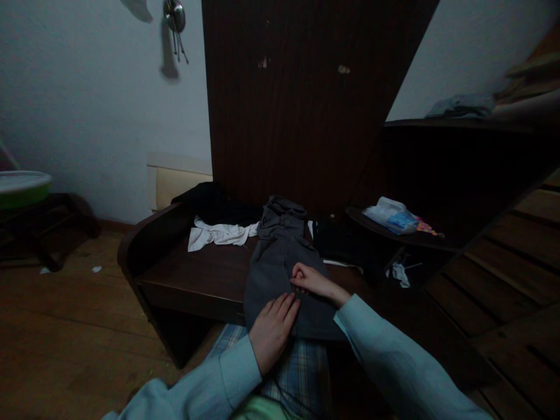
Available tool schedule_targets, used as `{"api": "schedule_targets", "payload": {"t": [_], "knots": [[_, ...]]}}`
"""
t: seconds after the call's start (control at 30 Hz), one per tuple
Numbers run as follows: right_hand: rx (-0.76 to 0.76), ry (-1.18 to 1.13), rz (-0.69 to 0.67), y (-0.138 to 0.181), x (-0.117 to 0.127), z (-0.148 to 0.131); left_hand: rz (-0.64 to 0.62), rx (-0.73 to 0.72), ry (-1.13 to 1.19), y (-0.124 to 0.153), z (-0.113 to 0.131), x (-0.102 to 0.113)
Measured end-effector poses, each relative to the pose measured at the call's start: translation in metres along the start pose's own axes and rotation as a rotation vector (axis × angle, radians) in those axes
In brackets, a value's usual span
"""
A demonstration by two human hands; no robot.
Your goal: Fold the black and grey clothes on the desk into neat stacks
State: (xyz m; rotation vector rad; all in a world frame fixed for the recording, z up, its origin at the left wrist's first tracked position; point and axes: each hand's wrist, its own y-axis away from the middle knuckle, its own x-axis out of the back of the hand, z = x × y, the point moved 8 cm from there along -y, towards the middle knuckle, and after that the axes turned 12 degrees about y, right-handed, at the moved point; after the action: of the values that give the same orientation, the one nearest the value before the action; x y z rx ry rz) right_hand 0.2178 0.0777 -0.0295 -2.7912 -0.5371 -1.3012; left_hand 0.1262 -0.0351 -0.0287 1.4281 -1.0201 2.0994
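Observation:
A dark grey garment [273,268] lies lengthwise on a dark wooden bench [188,265]. Its far end is bunched up, while the near part is spread fairly flat to the front edge; I cannot tell its exact kind. My left hand [273,329] rests on the near part, fingers stretched out and palm down. Just beyond it, to the right, my right hand [312,280] is closed over the same garment with thumb and fingers pinched together. Whatever sits between those fingertips is hidden.
White cloth [223,233] and black cloth [201,198] lie left of the garment, and a folded black cloth [343,242] lies right. A plastic packet [389,216] sits on a low shelf at right. A dark panel [297,105] rises behind the bench. A stool [44,219] holds a green basin [24,192].

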Motion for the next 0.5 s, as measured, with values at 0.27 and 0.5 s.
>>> {"api": "schedule_targets", "payload": {"t": [0.27, 0.5], "knots": [[0.046, 0.229, 0.029, -0.049, 0.031, -0.014, 0.017, -0.074, 0.030, 0.000, -0.001, -0.015], [-0.089, 0.463, 0.119, -0.062, 0.027, -0.009, 0.111, -0.069, 0.030, 0.000, -0.002, -0.016]]}}
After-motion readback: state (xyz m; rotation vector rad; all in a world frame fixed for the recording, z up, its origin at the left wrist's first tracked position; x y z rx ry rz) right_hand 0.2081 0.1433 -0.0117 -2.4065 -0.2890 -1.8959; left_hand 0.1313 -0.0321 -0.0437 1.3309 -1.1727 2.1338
